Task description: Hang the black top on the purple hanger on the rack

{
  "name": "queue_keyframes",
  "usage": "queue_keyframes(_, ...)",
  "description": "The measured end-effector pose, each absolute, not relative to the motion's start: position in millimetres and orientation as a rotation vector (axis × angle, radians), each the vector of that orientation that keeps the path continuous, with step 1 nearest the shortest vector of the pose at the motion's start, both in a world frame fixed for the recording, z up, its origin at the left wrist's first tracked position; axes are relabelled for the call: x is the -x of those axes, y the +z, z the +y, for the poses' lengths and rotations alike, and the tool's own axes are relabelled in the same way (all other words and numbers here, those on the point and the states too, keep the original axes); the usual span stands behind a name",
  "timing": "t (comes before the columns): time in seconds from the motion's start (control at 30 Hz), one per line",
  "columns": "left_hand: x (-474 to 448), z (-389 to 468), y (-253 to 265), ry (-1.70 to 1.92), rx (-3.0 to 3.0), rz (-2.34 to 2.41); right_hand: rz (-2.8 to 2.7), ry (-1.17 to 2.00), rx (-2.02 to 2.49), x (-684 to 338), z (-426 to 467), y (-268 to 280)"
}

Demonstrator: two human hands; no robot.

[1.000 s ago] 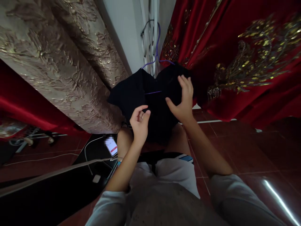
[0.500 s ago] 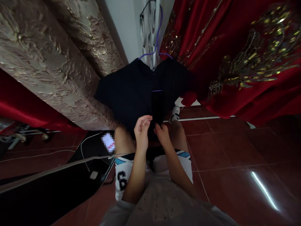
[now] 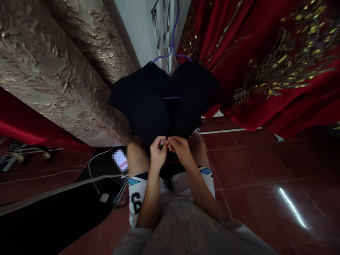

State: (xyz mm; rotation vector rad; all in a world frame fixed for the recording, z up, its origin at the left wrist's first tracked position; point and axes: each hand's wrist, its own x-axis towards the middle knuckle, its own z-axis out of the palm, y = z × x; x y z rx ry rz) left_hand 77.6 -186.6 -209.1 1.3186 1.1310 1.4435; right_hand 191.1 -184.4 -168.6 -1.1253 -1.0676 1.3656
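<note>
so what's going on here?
A person has both hands at the lower front of a dark garment, which hangs on a purple hanger. The left hand and right hand are close together, fingers bent; whether they pinch the cloth is hard to tell. Red sequined fabric hangs to the right, a patterned curtain to the left.

Dark navy top (image 3: pixel 139 94) hangs open-fronted on a purple hanger (image 3: pixel 173 44). Left hand (image 3: pixel 158 152) and right hand (image 3: pixel 181 148) meet fingertip to fingertip at its lower front, fingers bent – any grip on the cloth not discernible. Left: beige textured drape (image 3: pixel 71 67), lit phone (image 3: pixel 120 161), white charger (image 3: pixel 104 197). Right: red satin fabric (image 3: pixel 255 21) – gold sequins noted.
</note>
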Motion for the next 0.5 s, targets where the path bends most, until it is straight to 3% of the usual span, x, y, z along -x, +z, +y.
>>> queue_keyframes(0.27,-90,-135,-236,1.51,-1.403,1.27,-1.131,0.998,0.958,-208,-109,-38)
queue_keyframes(0.5,-78,-106,-146,1.506,-1.737,1.07,-1.26,0.94,0.879,-204,-108,-23)
